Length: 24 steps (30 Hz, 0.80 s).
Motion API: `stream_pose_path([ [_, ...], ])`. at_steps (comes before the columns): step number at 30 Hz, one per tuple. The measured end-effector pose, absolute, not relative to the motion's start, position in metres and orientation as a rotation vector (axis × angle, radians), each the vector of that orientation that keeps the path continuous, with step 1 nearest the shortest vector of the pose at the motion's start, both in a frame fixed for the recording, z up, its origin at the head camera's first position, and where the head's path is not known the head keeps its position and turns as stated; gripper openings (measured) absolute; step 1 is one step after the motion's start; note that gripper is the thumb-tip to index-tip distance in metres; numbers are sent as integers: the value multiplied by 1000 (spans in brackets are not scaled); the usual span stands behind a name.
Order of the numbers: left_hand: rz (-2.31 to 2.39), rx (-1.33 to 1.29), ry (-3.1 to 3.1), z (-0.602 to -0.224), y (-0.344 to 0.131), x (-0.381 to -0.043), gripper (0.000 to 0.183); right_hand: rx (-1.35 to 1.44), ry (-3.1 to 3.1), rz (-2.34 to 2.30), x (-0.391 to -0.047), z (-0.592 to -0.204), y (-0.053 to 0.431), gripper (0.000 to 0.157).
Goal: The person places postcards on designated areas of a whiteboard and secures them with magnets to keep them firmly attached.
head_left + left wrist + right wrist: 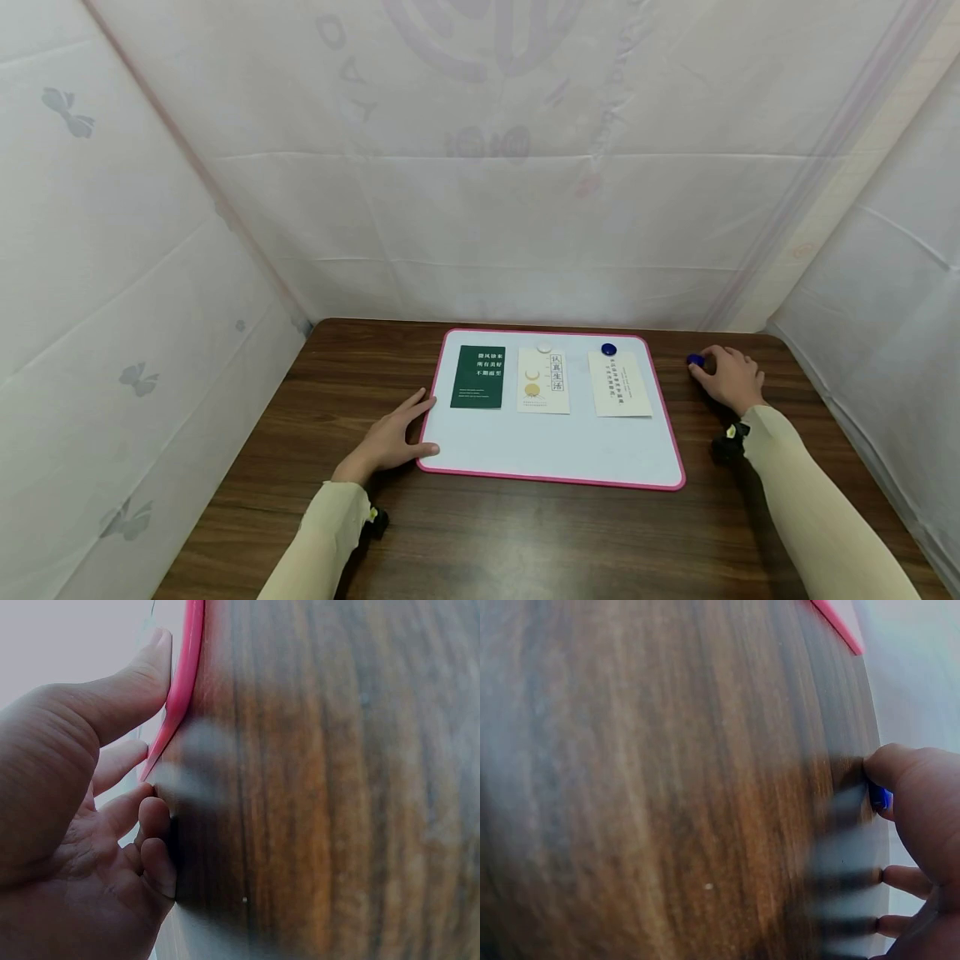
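Note:
A whiteboard with a pink frame [551, 480] lies on the wooden table. My left hand [388, 439] rests at its left edge, thumb and index finger spread against the pink rim. In the left wrist view, the thumb [142, 675] touches that rim and the other fingers bend loosely by the table. To the right of the board, my right hand [731, 380] pinches a round blue magnet [695, 360] between thumb and index finger, at table level. The right wrist view shows the magnet [879, 796] partly hidden by the thumb.
On the board lie a green card [477, 377], a cream card [543, 383] under a white magnet [543, 348], and another pale card [621, 385] under a blue magnet [609, 349]. White patterned cloth [480, 225] hangs behind the table [480, 533] and at both sides.

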<state>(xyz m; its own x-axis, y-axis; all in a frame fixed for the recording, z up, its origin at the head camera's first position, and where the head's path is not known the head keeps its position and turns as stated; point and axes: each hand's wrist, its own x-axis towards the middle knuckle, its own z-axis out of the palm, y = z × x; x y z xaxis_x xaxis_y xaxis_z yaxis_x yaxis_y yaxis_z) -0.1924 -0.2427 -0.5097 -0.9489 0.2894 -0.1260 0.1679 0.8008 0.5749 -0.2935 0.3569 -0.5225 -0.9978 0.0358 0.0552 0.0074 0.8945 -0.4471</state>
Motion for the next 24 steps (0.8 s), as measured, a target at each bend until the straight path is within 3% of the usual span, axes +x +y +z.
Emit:
stream_pose_path([
  [24,861,358,2778,-510,-243,-193,85,-47,-2991,717,-295,-523,358,55],
])
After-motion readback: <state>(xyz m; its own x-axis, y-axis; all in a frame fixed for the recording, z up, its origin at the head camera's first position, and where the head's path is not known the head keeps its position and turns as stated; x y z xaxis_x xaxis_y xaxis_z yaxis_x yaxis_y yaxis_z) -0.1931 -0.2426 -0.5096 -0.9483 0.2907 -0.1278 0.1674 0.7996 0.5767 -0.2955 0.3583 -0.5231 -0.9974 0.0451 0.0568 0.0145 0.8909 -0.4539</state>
